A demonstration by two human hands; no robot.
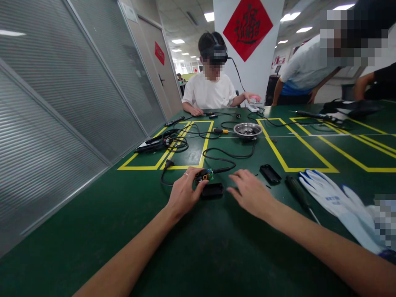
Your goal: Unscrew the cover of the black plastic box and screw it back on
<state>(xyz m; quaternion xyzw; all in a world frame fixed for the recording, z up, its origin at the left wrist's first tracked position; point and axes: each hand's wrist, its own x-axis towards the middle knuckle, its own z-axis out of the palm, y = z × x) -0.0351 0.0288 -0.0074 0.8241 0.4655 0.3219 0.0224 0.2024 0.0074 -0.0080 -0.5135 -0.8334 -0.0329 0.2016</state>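
Between the thumb and fingers of my left hand (185, 189) is a small green circuit board (209, 175) with a copper-coloured coil, its lower part hidden by the fingers. A black cable (227, 168) runs from the board's right side. Just below the board lies one black plastic case half (213, 190), open side up. My right hand (247, 189) is held to the right of it, fingers apart and nothing in them. Beyond that hand, a second black case half (270, 174) rests on the table, near small dark bits.
A dark-handled screwdriver (297, 192) and white gloves (334, 196) lie at right. Farther back are a metal bowl (247, 130) with small parts, a yellow-handled screwdriver (220, 130) and coiled cables (177, 142). A person in a headset (210, 88) sits opposite; another leans in at right.
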